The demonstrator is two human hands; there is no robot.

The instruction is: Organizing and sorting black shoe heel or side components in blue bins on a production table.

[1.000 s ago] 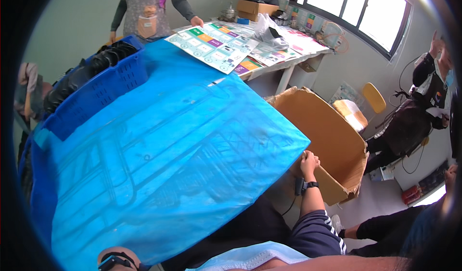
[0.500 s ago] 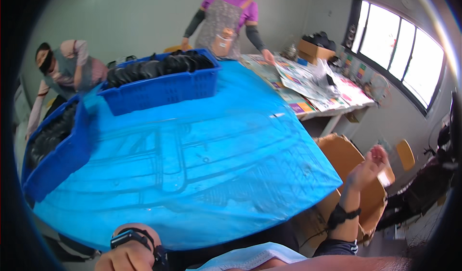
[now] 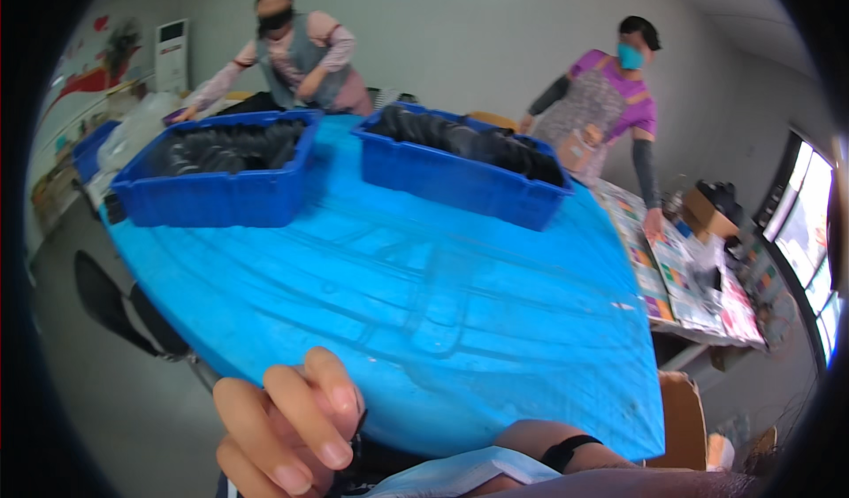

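My left hand is raised close in front of me at the table's near edge. Its fingers are loosely bent with gaps between them, and nothing shows in them. Of my right hand only a part appears beside a black wristband; its fingers are hidden behind the pale blue face mask. Both hands are nearest to the table with a bright blue plastic cover. Across it stand two blue plastic crates, a left one and a right one, both filled with rows of black, shiny items I cannot identify.
A person in a grey vest stands behind the left crate; another in a patterned apron reaches to a side table with printed sheets. A black chair stands at left, a cardboard carton at the near right corner.
My view has swung left, so the crates appear farther right. My left hand has come up with fingers showing; my right has come in from above the carton. The vested person is now more upright.
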